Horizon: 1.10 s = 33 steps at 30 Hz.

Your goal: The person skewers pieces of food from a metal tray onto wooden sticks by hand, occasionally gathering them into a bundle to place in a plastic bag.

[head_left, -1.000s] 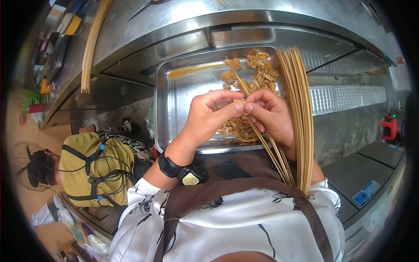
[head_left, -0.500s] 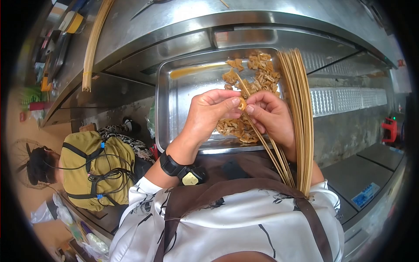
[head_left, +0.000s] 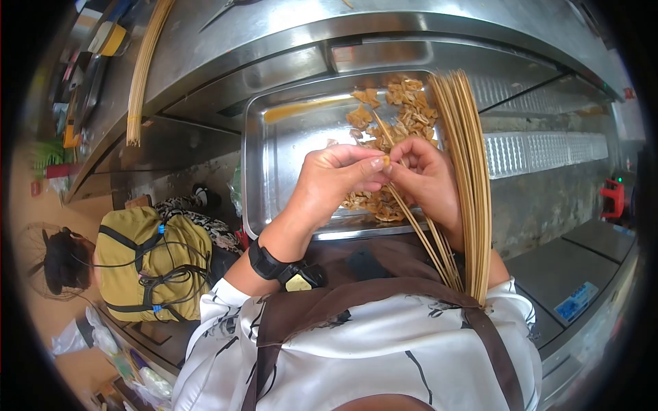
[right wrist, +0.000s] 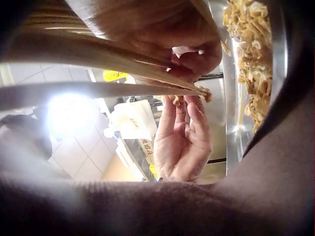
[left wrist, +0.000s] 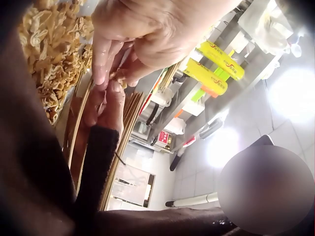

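Over a steel tray (head_left: 281, 151), both hands meet at their fingertips. The left hand (head_left: 329, 181) pinches a small brown folded food piece (head_left: 386, 161) between thumb and fingers, mostly covered in the head view. Against it lie the thumb and forefinger of the right hand (head_left: 435, 181), which also holds a few thin bamboo skewers (head_left: 418, 229) slanting back toward the apron. In the right wrist view, a brown piece (right wrist: 207, 94) shows at the pointed ends of the skewers, just above the left hand (right wrist: 182, 147). More brown pieces (head_left: 415, 109) lie along the tray's right side.
A thick bundle of bamboo skewers (head_left: 473, 185) leans upright beside the right forearm. Another bundle (head_left: 144, 75) lies on the steel counter (head_left: 288, 20), near scissors (head_left: 223, 10). To the left sits another person with a yellow-green backpack (head_left: 154, 264). A red stool (head_left: 611, 198) stands right.
Half a second ago the food piece showed round between the fingertips; now the fingers have closed around it and cover most of it. The hands have drawn closer together over the tray.
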Motion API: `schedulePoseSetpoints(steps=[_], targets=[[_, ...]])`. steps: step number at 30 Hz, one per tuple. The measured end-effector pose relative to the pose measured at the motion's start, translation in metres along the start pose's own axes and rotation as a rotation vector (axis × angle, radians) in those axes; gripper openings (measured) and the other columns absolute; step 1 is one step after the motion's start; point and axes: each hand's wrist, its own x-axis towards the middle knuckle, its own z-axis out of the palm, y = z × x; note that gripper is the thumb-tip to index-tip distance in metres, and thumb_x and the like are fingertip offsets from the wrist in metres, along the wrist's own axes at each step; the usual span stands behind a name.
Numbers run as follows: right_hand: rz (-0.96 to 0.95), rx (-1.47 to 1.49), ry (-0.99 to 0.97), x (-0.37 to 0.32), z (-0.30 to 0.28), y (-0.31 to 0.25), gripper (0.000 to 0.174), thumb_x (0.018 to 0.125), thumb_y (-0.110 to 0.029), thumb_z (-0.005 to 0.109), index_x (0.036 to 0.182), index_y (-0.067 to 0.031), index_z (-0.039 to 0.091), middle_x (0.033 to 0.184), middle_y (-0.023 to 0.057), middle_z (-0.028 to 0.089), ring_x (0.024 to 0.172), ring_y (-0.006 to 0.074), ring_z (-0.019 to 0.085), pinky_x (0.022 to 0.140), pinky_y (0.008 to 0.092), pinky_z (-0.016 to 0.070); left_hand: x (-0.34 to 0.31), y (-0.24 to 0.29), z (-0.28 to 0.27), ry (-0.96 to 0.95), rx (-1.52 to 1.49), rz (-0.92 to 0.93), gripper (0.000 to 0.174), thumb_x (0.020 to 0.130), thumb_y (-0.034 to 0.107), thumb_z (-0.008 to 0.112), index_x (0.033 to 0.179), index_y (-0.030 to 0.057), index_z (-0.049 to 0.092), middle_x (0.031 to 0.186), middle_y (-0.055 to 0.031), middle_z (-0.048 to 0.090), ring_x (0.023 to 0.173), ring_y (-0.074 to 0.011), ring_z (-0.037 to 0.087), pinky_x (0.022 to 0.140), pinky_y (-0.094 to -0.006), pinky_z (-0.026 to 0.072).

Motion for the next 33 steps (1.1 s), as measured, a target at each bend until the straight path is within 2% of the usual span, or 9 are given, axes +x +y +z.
schedulePoseSetpoints(steps=[6,13,16,18,19,22,25,27,33], targets=[[0.001,-0.096,0.020,-0.003,0.001,-0.009,0.010,0.085,-0.008,0.060,0.085,-0.0037,0.051,0.072,-0.0008,0.057,0.063,0.0016,0.050,0.052,0.0165,0.0369,0.001,-0.005,0.007,-0.001,0.014,0.015,0.015,0.083,0.004,0.063,0.097,-0.0024,0.063,0.092,-0.0117,0.065,0.081,-0.0184,0.065,0.071,-0.0301,0.0569],[-0.004,-0.008,0.016,-0.003,0.002,-0.007,0.011,0.085,-0.008,0.060,0.086,-0.0030,0.051,0.075,0.0009,0.058,0.065,0.0034,0.052,0.053,0.0171,0.0382,0.005,-0.011,0.004,0.014,-0.052,0.016,0.013,0.083,0.002,0.063,0.095,-0.0016,0.062,0.091,-0.0124,0.065,0.078,-0.0180,0.065,0.070,-0.0295,0.0561],[-0.003,0.034,-0.012,-0.003,0.003,-0.005,0.008,0.088,-0.007,0.055,0.092,-0.0022,0.050,0.073,0.0007,0.056,0.061,0.0033,0.049,0.051,0.0171,0.0367,0.005,-0.012,0.001,0.032,-0.090,0.014,0.012,0.083,0.001,0.062,0.095,-0.0018,0.062,0.090,-0.0125,0.065,0.077,-0.0181,0.065,0.069,-0.0292,0.0558],[0.043,0.190,0.014,-0.003,0.003,-0.002,0.021,0.092,-0.008,0.046,0.112,-0.0032,0.046,0.066,-0.0006,0.051,0.047,0.0031,0.037,0.042,0.0167,0.0277,0.006,-0.013,-0.003,0.054,-0.102,0.035,0.012,0.083,0.001,0.062,0.095,-0.0021,0.062,0.089,-0.0126,0.065,0.077,-0.0182,0.065,0.069,-0.0288,0.0556],[0.042,0.186,0.005,-0.003,0.004,-0.003,0.021,0.092,-0.008,0.046,0.112,-0.0032,0.046,0.066,-0.0006,0.051,0.047,0.0031,0.037,0.042,0.0167,0.0277,0.008,-0.013,-0.005,0.074,-0.031,0.099,0.014,0.082,0.000,0.062,0.096,-0.0029,0.060,0.089,-0.0130,0.065,0.077,-0.0182,0.065,0.069,-0.0281,0.0551],[0.005,0.145,-0.030,-0.004,0.003,-0.002,0.039,0.093,-0.007,0.041,0.131,-0.0017,0.036,0.065,0.0018,0.050,0.046,0.0044,0.036,0.043,0.0169,0.0287,0.011,-0.008,-0.012,0.151,0.070,0.219,0.019,0.082,-0.001,0.062,0.099,-0.0043,0.057,0.088,-0.0139,0.065,0.077,-0.0180,0.065,0.068,-0.0268,0.0540],[0.035,0.076,-0.077,-0.006,0.004,-0.005,0.037,0.094,-0.008,0.042,0.130,-0.0006,0.040,0.066,0.0019,0.050,0.046,0.0045,0.037,0.043,0.0168,0.0298,0.015,-0.004,-0.022,0.256,0.106,0.301,0.024,0.080,-0.003,0.063,0.102,-0.0054,0.051,0.087,-0.0146,0.065,0.077,-0.0175,0.065,0.068,-0.0261,0.0529],[0.033,0.053,-0.084,-0.007,0.006,-0.003,0.037,0.094,-0.008,0.042,0.130,0.0001,0.042,0.066,0.0017,0.050,0.046,0.0043,0.038,0.043,0.0164,0.0308,0.020,-0.003,-0.035,0.277,0.278,0.366,0.021,0.080,-0.003,0.063,0.099,-0.0055,0.052,0.086,-0.0150,0.065,0.078,-0.0174,0.065,0.069,-0.0266,0.0528],[0.083,0.047,-0.166,-0.011,0.012,-0.006,0.037,0.094,-0.009,0.043,0.130,-0.0036,0.045,0.067,-0.0016,0.049,0.049,0.0025,0.039,0.044,0.0163,0.0324,0.023,0.003,-0.044,0.264,0.312,0.389,0.019,0.078,-0.004,0.064,0.097,-0.0056,0.060,0.087,-0.0119,0.066,0.078,-0.0148,0.064,0.071,-0.0257,0.0522]])
